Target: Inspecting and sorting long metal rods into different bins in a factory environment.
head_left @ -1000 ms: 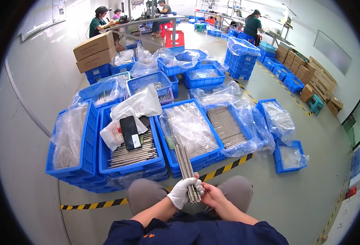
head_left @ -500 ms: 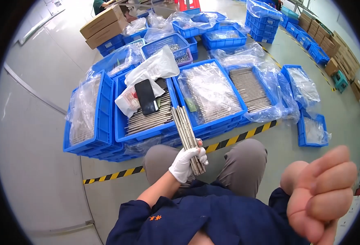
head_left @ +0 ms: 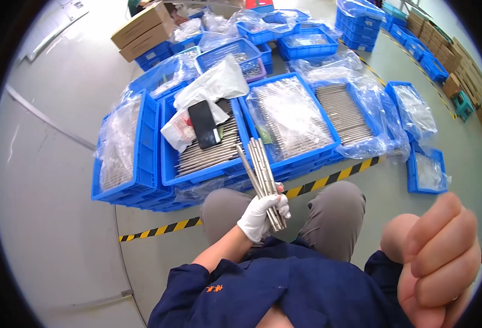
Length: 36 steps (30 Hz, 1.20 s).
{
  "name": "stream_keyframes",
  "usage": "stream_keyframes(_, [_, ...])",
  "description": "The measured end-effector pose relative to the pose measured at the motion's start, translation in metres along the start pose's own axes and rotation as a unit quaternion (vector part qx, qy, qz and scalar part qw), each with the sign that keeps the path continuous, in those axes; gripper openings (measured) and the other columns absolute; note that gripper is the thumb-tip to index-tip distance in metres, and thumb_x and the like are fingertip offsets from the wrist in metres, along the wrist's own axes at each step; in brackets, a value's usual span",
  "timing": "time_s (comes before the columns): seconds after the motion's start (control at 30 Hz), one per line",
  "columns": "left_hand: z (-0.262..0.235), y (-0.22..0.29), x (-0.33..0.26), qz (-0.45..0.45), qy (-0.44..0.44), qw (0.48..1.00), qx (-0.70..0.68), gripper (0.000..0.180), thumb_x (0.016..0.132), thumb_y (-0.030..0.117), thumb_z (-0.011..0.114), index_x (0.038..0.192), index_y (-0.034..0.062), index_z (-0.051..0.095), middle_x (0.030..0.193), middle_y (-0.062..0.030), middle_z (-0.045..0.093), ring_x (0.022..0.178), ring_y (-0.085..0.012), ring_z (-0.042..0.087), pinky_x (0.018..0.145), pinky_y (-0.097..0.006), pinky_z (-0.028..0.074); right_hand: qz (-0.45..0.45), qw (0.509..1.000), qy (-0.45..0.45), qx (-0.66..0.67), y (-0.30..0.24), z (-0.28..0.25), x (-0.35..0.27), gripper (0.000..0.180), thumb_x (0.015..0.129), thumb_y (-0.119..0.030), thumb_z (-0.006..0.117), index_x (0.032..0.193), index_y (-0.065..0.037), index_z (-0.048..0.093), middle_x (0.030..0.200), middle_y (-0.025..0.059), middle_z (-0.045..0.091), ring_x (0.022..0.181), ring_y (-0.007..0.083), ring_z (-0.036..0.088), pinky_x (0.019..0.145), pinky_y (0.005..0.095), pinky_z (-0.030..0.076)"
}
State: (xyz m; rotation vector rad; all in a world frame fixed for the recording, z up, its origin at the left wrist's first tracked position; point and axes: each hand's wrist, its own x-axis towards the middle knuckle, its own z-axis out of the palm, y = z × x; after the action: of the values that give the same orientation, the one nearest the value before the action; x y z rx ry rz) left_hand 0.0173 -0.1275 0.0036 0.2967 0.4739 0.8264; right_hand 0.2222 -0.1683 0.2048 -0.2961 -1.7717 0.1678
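Metal rods [head_left: 262, 167], a small bundle, stand out from the white-gloved left hand [head_left: 258, 216], which is wrapped firmly round their lower ends between the left knee [head_left: 219, 210] and the right knee [head_left: 336, 213]. Their upper ends, seen from above, overlap the near left corner of the film-covered blue crate [head_left: 306, 156]; whether they touch it cannot be told. The bare right hand [head_left: 440, 257] is up close to the camera, well apart from the bundle, fingers folded in with nothing seen sticking out. In the open blue crate [head_left: 168, 158] to the left, stored rods [head_left: 211, 156] run to its near edge, and a black phone [head_left: 201, 123] lies over them beside a white bag [head_left: 213, 85] that drapes the far right corner. One rod on the bundle's left side splays from the rest, so a firmer thumb would help draw it in. With most length beyond the fist, a grip nearer the middle should balance better, and the tips are best held clear of rims and phone.
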Motion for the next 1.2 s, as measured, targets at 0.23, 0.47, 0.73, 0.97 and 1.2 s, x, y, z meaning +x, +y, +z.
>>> stream_keyframes(0.23, [-0.004, 0.005, 0.008, 0.016, -0.002, 1.0, -0.002, 0.027, 0.074, 0.014, 0.059, 0.096, 0.0102, 0.042, 0.062, 0.001, 0.039, 0.058, -0.0127, 0.041, 0.061, -0.031, 0.04, 0.033, 0.999, -0.031, -0.018, 0.005, 0.023, 0.015, 0.023, 0.08, -0.035, 0.052, 0.064, -0.018, 0.051, 0.061, -0.0073, 0.039, 0.059, 0.0124, 0.037, 0.054, 0.0259, 0.029])
stream_keyframes(0.47, [-0.011, 0.032, -0.008, 0.064, -0.024, 0.998, -0.011, 0.029, 0.075, 0.015, 0.057, 0.098, 0.0086, 0.039, 0.065, -0.0009, 0.041, 0.059, -0.0135, 0.044, 0.061, -0.031, 0.042, 0.07, 0.95, -0.257, -0.16, 0.055, 0.017, -0.008, 0.018, 0.055, 0.0, 0.057, 0.07, -0.009, 0.061, 0.058, 0.0021, 0.045, 0.054, 0.0168, 0.044, 0.047, 0.0269, 0.036])
stream_keyframes(0.73, [-0.025, 0.064, -0.018, 0.133, 0.005, 0.989, 0.069, 0.031, 0.075, 0.013, 0.055, 0.101, 0.006, 0.04, 0.065, -0.0038, 0.045, 0.056, -0.0138, 0.046, 0.057, -0.03, 0.043, 0.569, 0.427, -0.634, -0.304, 0.072, -0.027, -0.266, 0.019, 0.07, -0.013, 0.047, 0.078, -0.011, 0.063, 0.08, 0.0137, 0.06, 0.077, 0.0311, 0.057, 0.07, 0.0378, 0.046])
stream_keyframes(0.97, [-0.033, 0.11, -0.029, 0.159, 0.152, 0.918, 0.33, 0.033, 0.072, 0.007, 0.055, 0.103, 0.0021, 0.044, 0.071, -0.0036, 0.051, 0.06, -0.0087, 0.048, 0.053, -0.022, 0.041, 0.604, 0.7, -0.327, -0.194, 0.117, -0.005, -0.185, 0.017, 0.075, -0.013, 0.048, 0.082, -0.007, 0.063, 0.077, 0.0146, 0.06, 0.074, 0.0271, 0.059, 0.067, 0.0322, 0.046])
stream_keyframes(1.2, [-0.012, 0.206, -0.03, 0.187, 0.241, 0.532, 0.79, 0.038, 0.065, 0.013, 0.056, 0.101, 0.0051, 0.046, 0.083, -0.0179, 0.056, 0.078, -0.0324, 0.055, 0.07, -0.037, 0.044, 0.567, 0.773, -0.257, -0.125, 0.261, 0.13, -0.117, 0.03, 0.077, -0.03, 0.053, 0.089, -0.003, 0.058, 0.07, 0.0141, 0.059, 0.067, 0.0263, 0.057, 0.062, 0.0336, 0.043])
